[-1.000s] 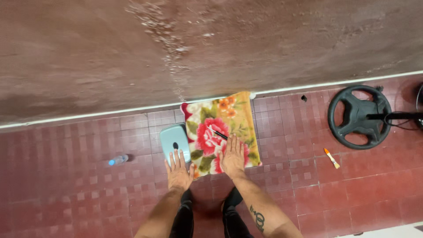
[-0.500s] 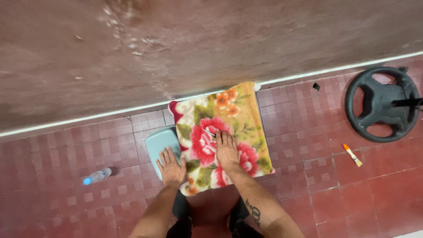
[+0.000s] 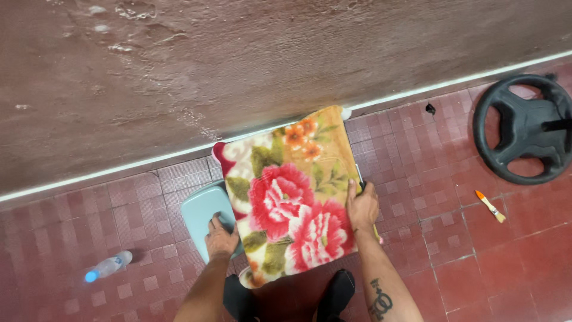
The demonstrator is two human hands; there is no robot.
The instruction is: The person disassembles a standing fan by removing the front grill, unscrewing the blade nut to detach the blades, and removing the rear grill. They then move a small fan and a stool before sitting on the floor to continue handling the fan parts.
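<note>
A floral cloth [image 3: 292, 197] with big pink roses lies spread over a pale teal board [image 3: 199, 214] on the red tiled floor, up against the wall. My left hand [image 3: 220, 238] sits at the cloth's left edge where it meets the teal board, fingers curled on that edge. At the right edge, my right hand [image 3: 362, 206] is closed on the cloth. A thin dark and yellow object pokes out by its fingers. My black shoes [image 3: 336, 292] stand just below the cloth.
A rough brown wall [image 3: 238, 71] with a white base strip runs across the top. A black steering wheel [image 3: 524, 128] lies at the right, with a small orange-handled brush [image 3: 490, 206] below it. A plastic bottle [image 3: 107, 266] lies at the left.
Both hands have slid from the middle of the cloth out to its left and right edges. The view has moved closer to the cloth.
</note>
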